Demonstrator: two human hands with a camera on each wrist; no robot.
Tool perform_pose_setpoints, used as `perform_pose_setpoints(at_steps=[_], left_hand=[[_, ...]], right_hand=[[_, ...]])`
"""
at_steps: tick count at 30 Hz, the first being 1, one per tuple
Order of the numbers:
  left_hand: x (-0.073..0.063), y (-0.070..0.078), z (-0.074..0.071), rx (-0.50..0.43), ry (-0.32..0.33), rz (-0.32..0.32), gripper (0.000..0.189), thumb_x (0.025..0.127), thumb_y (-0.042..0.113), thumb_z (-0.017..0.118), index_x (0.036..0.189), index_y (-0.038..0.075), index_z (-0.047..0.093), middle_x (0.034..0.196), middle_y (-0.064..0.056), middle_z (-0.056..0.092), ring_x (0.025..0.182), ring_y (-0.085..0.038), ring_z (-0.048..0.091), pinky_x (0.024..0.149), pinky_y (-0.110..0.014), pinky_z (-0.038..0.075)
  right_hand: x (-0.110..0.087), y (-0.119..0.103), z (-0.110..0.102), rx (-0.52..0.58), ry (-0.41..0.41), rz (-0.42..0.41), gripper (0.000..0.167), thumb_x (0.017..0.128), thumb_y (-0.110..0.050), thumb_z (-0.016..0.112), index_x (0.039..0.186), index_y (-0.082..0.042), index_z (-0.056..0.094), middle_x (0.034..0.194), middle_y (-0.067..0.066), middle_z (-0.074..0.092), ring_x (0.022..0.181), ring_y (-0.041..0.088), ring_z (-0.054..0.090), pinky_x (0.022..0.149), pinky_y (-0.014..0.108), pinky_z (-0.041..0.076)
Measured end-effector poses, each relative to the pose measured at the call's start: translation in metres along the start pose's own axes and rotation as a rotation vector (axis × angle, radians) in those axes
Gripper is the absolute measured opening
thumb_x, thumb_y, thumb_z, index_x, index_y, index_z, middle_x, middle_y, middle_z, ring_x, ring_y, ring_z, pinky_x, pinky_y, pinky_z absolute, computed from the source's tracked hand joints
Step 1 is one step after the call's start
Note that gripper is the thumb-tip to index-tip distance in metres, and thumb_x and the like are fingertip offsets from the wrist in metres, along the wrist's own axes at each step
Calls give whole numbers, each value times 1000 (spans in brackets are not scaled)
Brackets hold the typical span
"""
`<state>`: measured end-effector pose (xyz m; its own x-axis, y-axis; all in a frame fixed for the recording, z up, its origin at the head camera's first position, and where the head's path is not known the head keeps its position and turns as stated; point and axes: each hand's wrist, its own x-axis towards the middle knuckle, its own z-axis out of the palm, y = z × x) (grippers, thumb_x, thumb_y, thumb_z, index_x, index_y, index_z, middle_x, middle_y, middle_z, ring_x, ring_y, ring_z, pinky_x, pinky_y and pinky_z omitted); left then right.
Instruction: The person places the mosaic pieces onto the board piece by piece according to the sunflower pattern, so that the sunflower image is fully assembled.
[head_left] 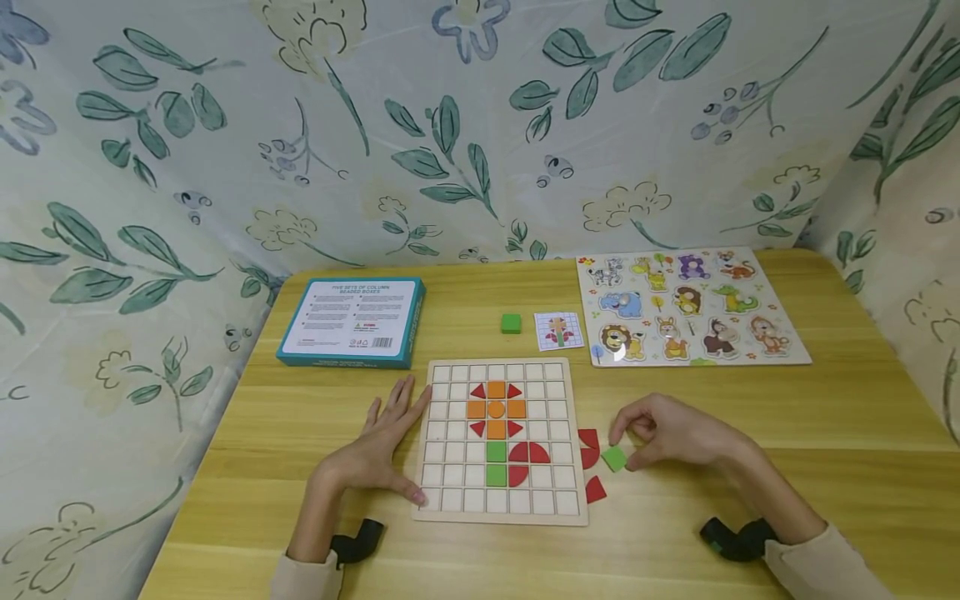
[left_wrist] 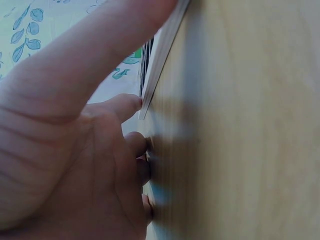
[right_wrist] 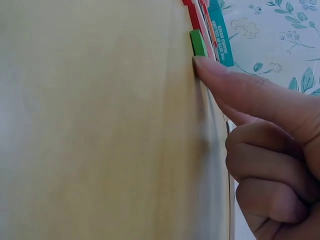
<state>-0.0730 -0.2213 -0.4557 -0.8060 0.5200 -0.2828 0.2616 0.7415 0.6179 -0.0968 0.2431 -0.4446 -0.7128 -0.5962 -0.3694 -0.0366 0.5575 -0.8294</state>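
In the head view, my right hand [head_left: 671,429] pinches a green square tile [head_left: 614,458] between thumb and forefinger, right of the wooden grid board [head_left: 510,514]. The right wrist view shows the thumb against the edge of that green tile [right_wrist: 198,43], low over the table, with the other fingers curled in. My left hand [head_left: 375,446] is spread along the board's left side, its thumb on the lower left corner. On the board, orange squares and red triangles surround an orange circle [head_left: 496,409]. Below are two green squares [head_left: 497,463] and several red quarter-round pieces [head_left: 519,464].
Red pieces [head_left: 590,457] lie between the board and my right hand. Behind the board are a green block [head_left: 511,323] and a pattern card [head_left: 558,332]. A teal box [head_left: 352,321] stands at the back left, an animal puzzle [head_left: 690,308] at the back right.
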Motion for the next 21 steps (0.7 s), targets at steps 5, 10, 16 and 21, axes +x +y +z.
perform_pose_setpoints(at_steps=[5, 10, 16, 21], left_hand=[[0, -1, 0, -3, -2, 2, 149, 60, 47, 99, 168, 16, 1, 173, -17, -20, 160, -39, -20, 127, -67, -12], [0, -3, 1, -3, 0, 4, 149, 59, 47, 99, 168, 16, 1, 173, -17, -20, 160, -39, -20, 127, -66, -12], [0, -4, 1, -2, 1, 7, 149, 60, 47, 99, 168, 16, 1, 173, -16, -21, 160, -39, -21, 126, -67, -12], [0, -3, 1, 6, -1, 9, 149, 60, 47, 99, 168, 15, 1, 172, -17, -21, 160, -39, -21, 126, -67, -12]], right_hand=[[-3, -4, -4, -21, 48, -2, 27, 79, -20, 89, 102, -13, 77, 65, -4, 40, 58, 5, 35, 51, 20, 28], [0, -18, 9, -20, 161, -10, 28, 80, -25, 89, 103, -16, 78, 63, -6, 33, 59, 5, 33, 55, 22, 31], [16, -43, 46, 71, 222, -23, 25, 80, -21, 90, 100, -12, 77, 63, -3, 32, 59, 7, 33, 56, 23, 29], [29, -64, 76, 74, 195, -45, 24, 78, -18, 91, 96, -12, 77, 59, -5, 33, 54, 6, 31, 52, 20, 26]])
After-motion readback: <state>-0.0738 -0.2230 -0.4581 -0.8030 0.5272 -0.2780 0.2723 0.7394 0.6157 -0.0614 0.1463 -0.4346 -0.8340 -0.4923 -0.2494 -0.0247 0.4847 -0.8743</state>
